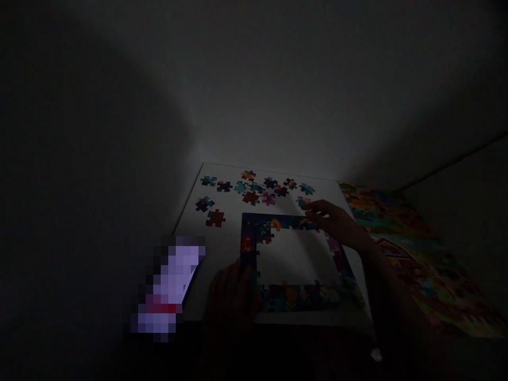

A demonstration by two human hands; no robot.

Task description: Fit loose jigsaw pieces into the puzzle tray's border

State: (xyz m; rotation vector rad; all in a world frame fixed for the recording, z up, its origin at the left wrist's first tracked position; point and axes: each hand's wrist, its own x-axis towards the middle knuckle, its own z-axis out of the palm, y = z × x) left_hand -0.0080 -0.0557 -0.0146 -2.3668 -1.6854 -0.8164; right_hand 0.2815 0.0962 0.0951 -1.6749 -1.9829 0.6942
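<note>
working the jigsaw border (254,238), the right hand (331,219) hovers at its 1 o'clock, fingers (313,209) apart beside a loose piece (302,201) that wants lifting next, while the left hand (232,296) sits too dark to tell its fingers.

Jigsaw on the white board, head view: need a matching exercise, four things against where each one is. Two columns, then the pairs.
Things:
1. right hand
2. left hand
3. loose reddish-brown jigsaw piece
4. colourful printed picture

Places:
A. right of the white board
B. at the lower-left corner of the assembled border
C. over the top right of that border
D. on the board, outside the border, to its upper left

Pairs: 1-C, 2-B, 3-D, 4-A
</note>
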